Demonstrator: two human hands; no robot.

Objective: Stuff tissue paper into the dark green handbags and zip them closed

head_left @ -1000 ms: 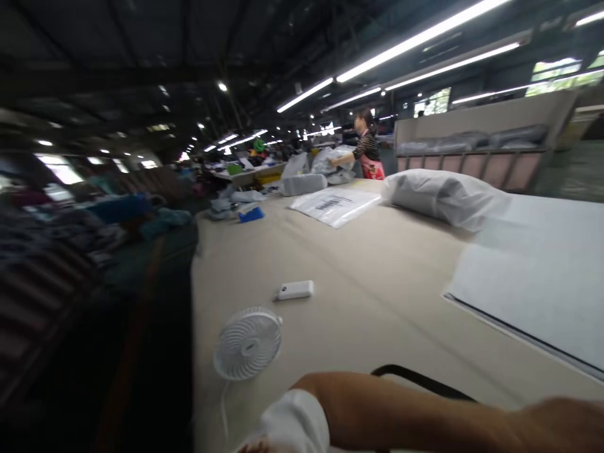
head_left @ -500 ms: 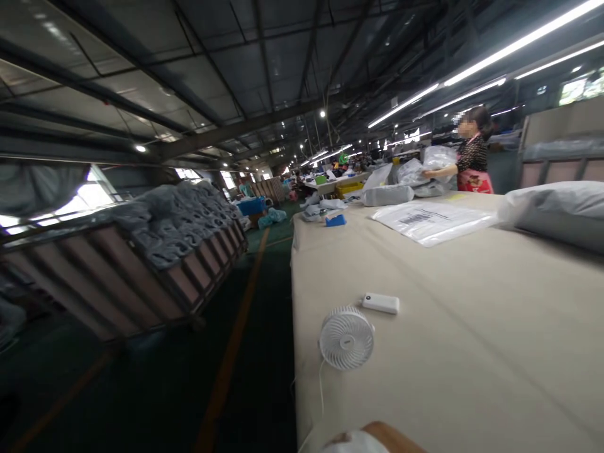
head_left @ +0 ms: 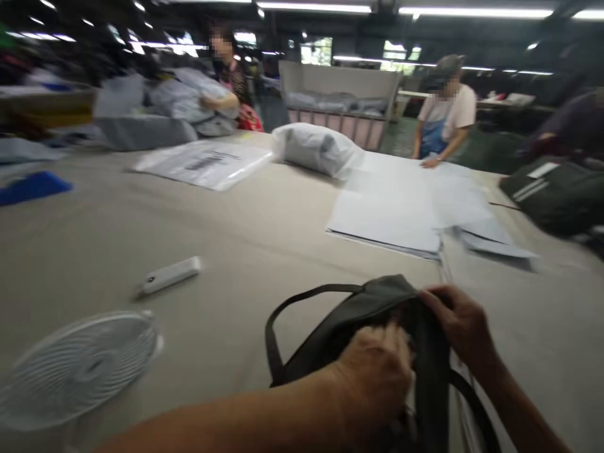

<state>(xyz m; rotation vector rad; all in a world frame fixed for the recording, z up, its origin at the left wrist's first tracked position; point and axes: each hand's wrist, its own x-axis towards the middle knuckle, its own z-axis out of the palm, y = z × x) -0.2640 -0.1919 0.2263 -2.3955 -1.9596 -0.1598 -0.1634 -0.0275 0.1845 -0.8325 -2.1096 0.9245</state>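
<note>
A dark grey-green handbag [head_left: 325,340] with looped handles stands at the table's near side, its top open. My left hand [head_left: 377,368] reaches into the bag's mouth with curled fingers; the fingertips are hidden inside, and what they hold cannot be made out. On the far right rim of the bag, my right hand [head_left: 457,318] pinches the edge between thumb and fingers. Something pale shows inside the opening below my left hand, too blurred to name.
To the left lie a white fan [head_left: 89,371] and a white power bank [head_left: 172,275]. Beyond are a printed plastic bag [head_left: 207,160], a wrapped bundle [head_left: 316,148] and white sheets [head_left: 391,207]. Several people stand around the table, one [head_left: 446,113] touching the sheets. A dark bag [head_left: 561,195] sits right.
My view has swung right from the aisle and cart to the table. Both my hands and the handbag are now in sight; before, only part of an arm showed at the bottom.
</note>
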